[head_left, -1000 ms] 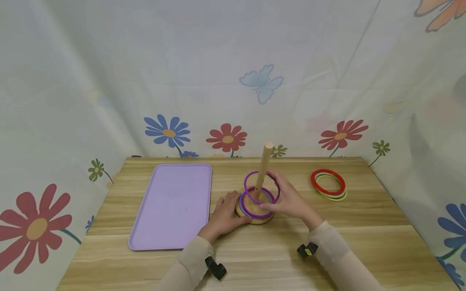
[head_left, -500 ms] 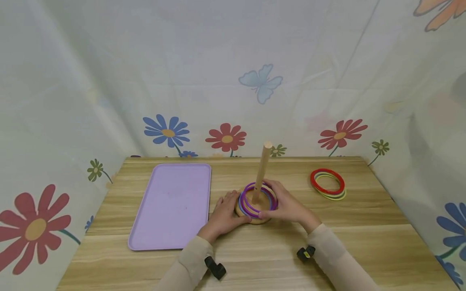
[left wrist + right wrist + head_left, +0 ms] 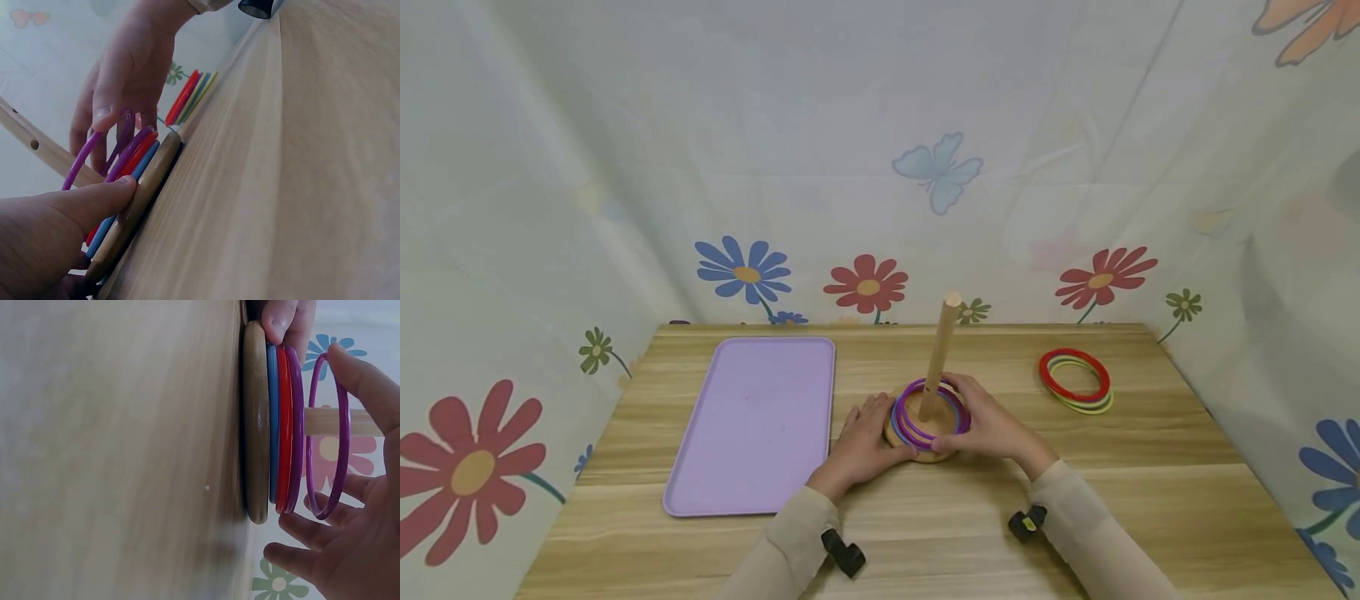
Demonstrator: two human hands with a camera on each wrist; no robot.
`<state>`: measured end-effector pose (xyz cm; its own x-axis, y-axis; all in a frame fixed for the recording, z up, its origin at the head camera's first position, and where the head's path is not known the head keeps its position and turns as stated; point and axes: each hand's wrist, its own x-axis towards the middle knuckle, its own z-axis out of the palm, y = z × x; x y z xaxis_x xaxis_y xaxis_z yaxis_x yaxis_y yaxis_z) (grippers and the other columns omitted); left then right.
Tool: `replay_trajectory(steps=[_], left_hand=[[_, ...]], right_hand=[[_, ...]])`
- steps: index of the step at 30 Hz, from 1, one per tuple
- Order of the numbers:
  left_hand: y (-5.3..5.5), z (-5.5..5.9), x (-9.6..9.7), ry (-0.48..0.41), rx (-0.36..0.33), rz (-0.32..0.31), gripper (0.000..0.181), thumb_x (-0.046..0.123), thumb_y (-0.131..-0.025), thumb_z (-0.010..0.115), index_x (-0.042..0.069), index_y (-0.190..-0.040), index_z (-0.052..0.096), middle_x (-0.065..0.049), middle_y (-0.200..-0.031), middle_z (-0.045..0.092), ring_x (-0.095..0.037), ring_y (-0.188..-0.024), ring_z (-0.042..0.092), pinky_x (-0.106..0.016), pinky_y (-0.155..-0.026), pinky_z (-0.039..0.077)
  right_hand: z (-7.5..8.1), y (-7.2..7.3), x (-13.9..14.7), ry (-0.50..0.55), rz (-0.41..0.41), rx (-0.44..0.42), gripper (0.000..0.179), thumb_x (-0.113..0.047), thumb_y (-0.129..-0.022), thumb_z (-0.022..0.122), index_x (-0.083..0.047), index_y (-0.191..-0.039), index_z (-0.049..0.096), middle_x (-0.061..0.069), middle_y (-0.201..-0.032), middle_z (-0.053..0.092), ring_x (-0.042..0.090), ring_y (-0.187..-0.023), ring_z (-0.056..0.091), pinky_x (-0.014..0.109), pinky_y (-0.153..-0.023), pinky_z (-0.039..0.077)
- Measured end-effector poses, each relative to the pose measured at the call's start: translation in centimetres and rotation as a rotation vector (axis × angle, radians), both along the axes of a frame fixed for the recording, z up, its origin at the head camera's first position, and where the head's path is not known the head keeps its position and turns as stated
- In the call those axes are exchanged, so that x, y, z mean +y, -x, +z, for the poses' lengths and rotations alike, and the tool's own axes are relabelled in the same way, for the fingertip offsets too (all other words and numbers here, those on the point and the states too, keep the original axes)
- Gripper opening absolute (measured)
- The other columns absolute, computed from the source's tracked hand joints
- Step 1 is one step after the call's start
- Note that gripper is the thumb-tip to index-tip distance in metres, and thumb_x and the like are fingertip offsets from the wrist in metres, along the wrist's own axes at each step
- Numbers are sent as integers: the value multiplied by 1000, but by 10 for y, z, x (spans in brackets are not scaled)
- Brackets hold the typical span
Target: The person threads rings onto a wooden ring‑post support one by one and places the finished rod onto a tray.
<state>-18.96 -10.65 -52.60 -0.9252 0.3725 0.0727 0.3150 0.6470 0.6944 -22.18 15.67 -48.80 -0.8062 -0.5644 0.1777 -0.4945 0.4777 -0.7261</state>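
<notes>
A round wooden base (image 3: pixel 256 425) with an upright wooden peg (image 3: pixel 942 346) stands on the table. Stacked on the base are a blue ring (image 3: pixel 273 425), a red ring (image 3: pixel 284 425) and a purple ring (image 3: pixel 297 425). Around the peg, a small gap above that stack, a second purple ring (image 3: pixel 342 456) is held by my right hand (image 3: pixel 996 429), thumb on one side and fingers on the other. My left hand (image 3: pixel 861 446) grips the base's left side, its thumb (image 3: pixel 122 190) at the edge of the stacked rings and its fingers partly hidden.
A lilac tray (image 3: pixel 760 417) lies to the left on the wooden table (image 3: pixel 947 533). At the back right is a loose pile with a red ring (image 3: pixel 1045 377) on top and a yellow ring (image 3: pixel 1086 410) below. A flowered cloth (image 3: pixel 805 167) hangs behind.
My right hand has lowered the second purple ring along the peg, from a tilt well above the base to close over the stack. My left hand has stayed put.
</notes>
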Motion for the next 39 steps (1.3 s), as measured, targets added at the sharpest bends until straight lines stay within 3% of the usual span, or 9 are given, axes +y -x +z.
replay_trajectory(steps=[10,18,27,33,39], left_hand=[[1,-2,0,-4,9,-1,97,52,-89,81,1,-160,40,-26,-166,34,-43,-158,23,-62,-128,11],[0,0,0,8,-1,-5,98,53,-90,79,-1,-161,38,-26,-167,32,-42,-158,22,-62,-128,10],[-1,1,0,20,-30,1,99,55,-91,78,-1,-162,36,-24,-169,30,-40,-160,20,-60,-129,9],[-2,2,-1,13,-36,4,100,55,-91,78,1,-163,35,-23,-169,29,-39,-160,18,-58,-130,8],[-2,2,-1,13,-31,3,100,55,-91,78,1,-163,35,-24,-169,29,-39,-160,18,-57,-130,7]], right_hand=[[-2,2,-1,15,21,-69,99,-33,-80,95,-9,-159,40,18,-156,47,40,-143,47,60,-117,38],[-4,5,-2,-1,64,-88,103,-33,-79,96,-13,-162,39,13,-161,45,35,-150,40,57,-123,32],[-4,4,-2,6,90,-77,106,-29,-79,96,-14,-164,35,16,-167,36,39,-153,34,61,-123,29],[-6,3,6,-13,20,-18,99,-33,-85,91,-5,-163,36,25,-165,36,46,-151,35,65,-121,31],[-4,5,30,58,-177,9,80,-25,-94,83,2,-158,42,28,-159,43,52,-144,43,67,-110,44]])
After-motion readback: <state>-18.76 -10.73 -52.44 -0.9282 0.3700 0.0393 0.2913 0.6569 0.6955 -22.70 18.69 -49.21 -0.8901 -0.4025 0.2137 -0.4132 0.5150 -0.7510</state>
